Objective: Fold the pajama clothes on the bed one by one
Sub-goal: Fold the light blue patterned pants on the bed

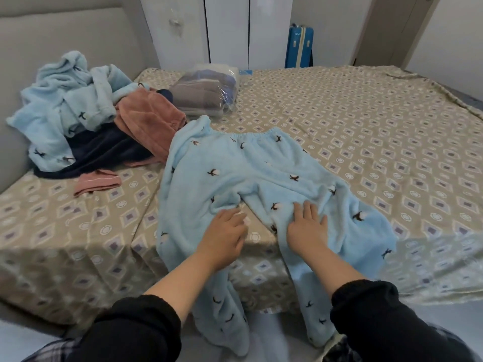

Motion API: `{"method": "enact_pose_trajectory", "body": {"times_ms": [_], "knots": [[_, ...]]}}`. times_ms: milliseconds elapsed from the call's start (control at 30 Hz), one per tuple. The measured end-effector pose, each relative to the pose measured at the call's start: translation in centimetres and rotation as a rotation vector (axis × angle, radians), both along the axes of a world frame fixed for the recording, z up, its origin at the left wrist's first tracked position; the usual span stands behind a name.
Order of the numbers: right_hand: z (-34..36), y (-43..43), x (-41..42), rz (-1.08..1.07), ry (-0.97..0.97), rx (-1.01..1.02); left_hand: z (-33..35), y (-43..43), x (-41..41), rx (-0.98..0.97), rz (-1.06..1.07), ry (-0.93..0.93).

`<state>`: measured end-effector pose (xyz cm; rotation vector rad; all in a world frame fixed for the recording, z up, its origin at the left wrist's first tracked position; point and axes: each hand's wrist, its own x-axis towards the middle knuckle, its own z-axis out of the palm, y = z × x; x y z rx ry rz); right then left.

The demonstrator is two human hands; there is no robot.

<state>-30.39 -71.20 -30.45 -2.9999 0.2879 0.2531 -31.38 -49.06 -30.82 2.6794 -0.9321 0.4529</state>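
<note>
**Head cam: blue fleece pants spread out, both hands at the crotch**

The light blue pajama pants (235, 165), the ones with little dark bird prints, lie flat on the bed (366, 126). The waistband is on the far side of the hands, and both legs run back past the wrists and hang over the near edge of the mattress.

The right hand (305, 228) is flat on the right leg, just below where the legs split. Its fingers are straight and spread, pressing on the fleece rather than grabbing it.

The left hand (224, 231) sits just beside it in the gap between the legs, over the bare sheet, with its fingertips (239, 214) up against the crotch fold. Those fingers are smeared by blur, so I honestly can't tell whether they pinch the fabric or just touch it.

Both arms are in black sleeves (379, 322) pushed up the forearms.

Well off to the left of the left hand, and further back, is the messy heap:
- a matching light blue top (65, 100) against the headboard (65, 30)
- a pink piece (149, 118)
- a navy piece (104, 152) underneath them

Beyond the waistband is a plastic-wrapped bundle (206, 92). Past the far edge of the bed are white wardrobe doors (227, 30) and a blue suitcase (299, 47).
</note>
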Motion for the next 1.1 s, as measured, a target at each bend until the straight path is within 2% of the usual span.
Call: {"method": "enact_pose_trajectory", "body": {"times_ms": [67,133,200,267,300,367,467,633,800,867,967,1033,1067,1100], "knots": [[-0.2,2.0,-1.0,0.026,-0.061,0.033,0.4,3.4,-0.6,-0.100,0.202,-0.021],[-0.2,4.0,-2.0,0.111,-0.174,0.158,0.8,6.4,-1.1,-0.285,0.508,0.048],[0.1,6.1,-3.1,0.144,-0.353,0.407,1.3,9.0,-2.0,-0.476,0.774,0.245],[0.6,8.1,-4.1,0.086,-0.505,0.547,1.7,10.4,-2.8,-0.677,0.893,0.424],[0.9,9.1,-4.5,0.038,-0.483,0.587,2.0,10.6,-3.3,-0.758,0.898,0.497],[1.3,11.2,-5.0,-0.024,-0.281,0.649,2.3,10.5,-3.7,-0.850,0.879,0.613],[1.4,13.5,-5.0,-0.036,-0.110,0.613,2.2,10.7,-3.4,-0.863,0.864,0.728],[1.6,15.0,-4.5,-0.034,-0.132,0.639,2.0,11.2,-3.5,-0.860,0.820,0.801],[2.3,14.1,-3.8,-0.065,-0.267,0.740,2.5,12.0,-3.6,-0.915,0.754,0.828],[2.6,13.4,-3.7,-0.104,-0.297,0.857,2.7,12.6,-3.6,-1.070,0.694,0.944],[2.9,11.7,-3.1,-0.207,-0.257,1.053,2.6,13.9,-3.3,-1.496,0.661,1.070],[3.1,10.4,-2.4,-0.492,-0.198,1.390,2.7,15.1,-3.1,-1.770,0.662,1.086],[2.9,9.7,-2.1,-0.624,-0.145,1.536,2.9,15.7,-3.2,-1.835,0.655,1.106],[2.8,9.2,-2.1,-0.686,-0.086,1.608,3.1,16.1,-3.3,-1.810,0.661,1.144]]}}
